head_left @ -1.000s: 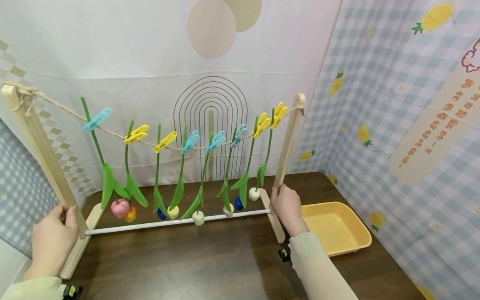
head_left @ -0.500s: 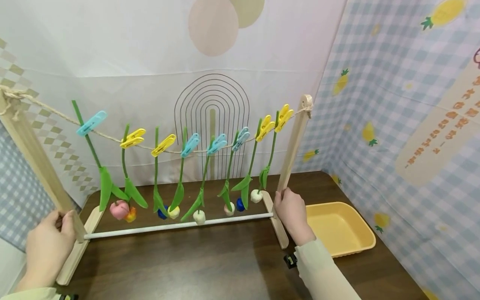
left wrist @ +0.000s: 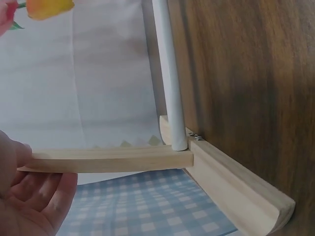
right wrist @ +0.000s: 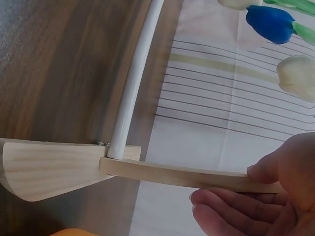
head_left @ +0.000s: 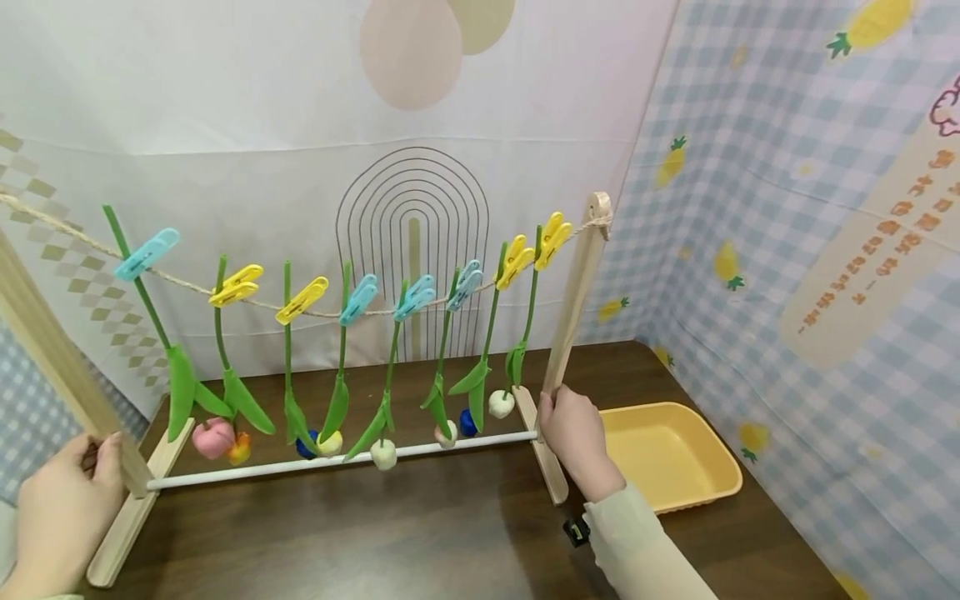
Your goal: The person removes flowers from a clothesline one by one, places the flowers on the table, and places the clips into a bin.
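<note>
A wooden rack stands on the table, its two posts joined by a white crossbar (head_left: 262, 472). My left hand (head_left: 67, 508) grips the left post (head_left: 56, 354) low down, thumb on one side and fingers on the other. Likewise my right hand (head_left: 577, 437) pinches the right post (head_left: 576, 308) just above its foot (head_left: 551, 471). Between the post tops sags a twine line (head_left: 67, 229), its left end out of view. Blue clothespins (head_left: 147, 254) and yellow clothespins (head_left: 236, 285) hold several artificial tulips upside down on it, among them a pink tulip (head_left: 213, 438) and a white tulip (head_left: 383, 454).
A yellow plastic tray (head_left: 675, 454) sits on the dark wooden table (head_left: 360, 533), right beside the right hand. A white cloth backdrop (head_left: 247, 83) hangs behind the rack, and a blue checked cloth (head_left: 750, 275) covers the right side.
The rack has slid slightly toward me, its left end more and also leftward, with both hands still holding the posts. The tulips moved along with it.
</note>
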A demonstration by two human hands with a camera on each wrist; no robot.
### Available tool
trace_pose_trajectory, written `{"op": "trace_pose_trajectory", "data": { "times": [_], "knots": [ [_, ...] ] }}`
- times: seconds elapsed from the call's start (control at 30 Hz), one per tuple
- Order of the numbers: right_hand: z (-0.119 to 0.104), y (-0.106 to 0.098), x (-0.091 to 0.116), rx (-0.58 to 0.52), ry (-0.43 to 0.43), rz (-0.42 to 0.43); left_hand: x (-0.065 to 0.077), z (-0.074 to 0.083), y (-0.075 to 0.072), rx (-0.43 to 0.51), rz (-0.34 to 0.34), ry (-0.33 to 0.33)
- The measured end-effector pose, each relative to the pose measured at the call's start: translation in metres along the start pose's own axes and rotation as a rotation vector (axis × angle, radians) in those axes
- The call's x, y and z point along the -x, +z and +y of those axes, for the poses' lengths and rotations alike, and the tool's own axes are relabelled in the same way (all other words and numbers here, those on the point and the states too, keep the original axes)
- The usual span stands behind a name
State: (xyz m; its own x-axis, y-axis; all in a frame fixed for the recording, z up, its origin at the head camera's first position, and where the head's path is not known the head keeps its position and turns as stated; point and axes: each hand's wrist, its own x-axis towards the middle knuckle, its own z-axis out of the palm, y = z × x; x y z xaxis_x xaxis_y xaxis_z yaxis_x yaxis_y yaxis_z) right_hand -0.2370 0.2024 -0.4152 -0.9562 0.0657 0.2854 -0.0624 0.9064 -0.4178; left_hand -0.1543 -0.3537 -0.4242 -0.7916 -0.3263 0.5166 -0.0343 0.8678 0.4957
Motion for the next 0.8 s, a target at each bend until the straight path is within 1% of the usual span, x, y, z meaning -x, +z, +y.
{"op": "trace_pose_trajectory", "data": {
  "times": [0.1,0.2,0.27,0.33,0.43,0.5,0.67,0.8],
  "knots": [
    [-0.001,0.000,-0.001,0.000,-0.004,0.009,0.000,-0.001,-0.001,0.003,-0.010,-0.021],
    [0.000,0.001,-0.001,-0.005,-0.005,0.009,0.000,-0.002,-0.001,0.000,-0.036,-0.035],
    [0.000,0.001,-0.001,-0.003,0.002,0.006,0.002,-0.004,-0.002,-0.012,-0.076,-0.033],
    [0.000,0.001,-0.001,-0.005,0.009,0.001,0.005,-0.006,-0.001,-0.016,-0.097,-0.029],
    [-0.001,0.001,-0.001,-0.008,0.008,-0.009,0.012,-0.010,-0.001,-0.028,-0.105,-0.028],
    [-0.001,0.001,-0.001,-0.009,0.001,-0.006,0.015,-0.011,-0.001,-0.027,-0.087,-0.029],
    [0.000,0.000,-0.001,-0.001,-0.011,0.009,0.014,-0.009,-0.004,-0.021,-0.092,-0.030],
    [0.001,-0.001,0.000,0.001,-0.018,-0.011,0.016,-0.006,-0.006,-0.017,-0.086,-0.048]
  ]
}}
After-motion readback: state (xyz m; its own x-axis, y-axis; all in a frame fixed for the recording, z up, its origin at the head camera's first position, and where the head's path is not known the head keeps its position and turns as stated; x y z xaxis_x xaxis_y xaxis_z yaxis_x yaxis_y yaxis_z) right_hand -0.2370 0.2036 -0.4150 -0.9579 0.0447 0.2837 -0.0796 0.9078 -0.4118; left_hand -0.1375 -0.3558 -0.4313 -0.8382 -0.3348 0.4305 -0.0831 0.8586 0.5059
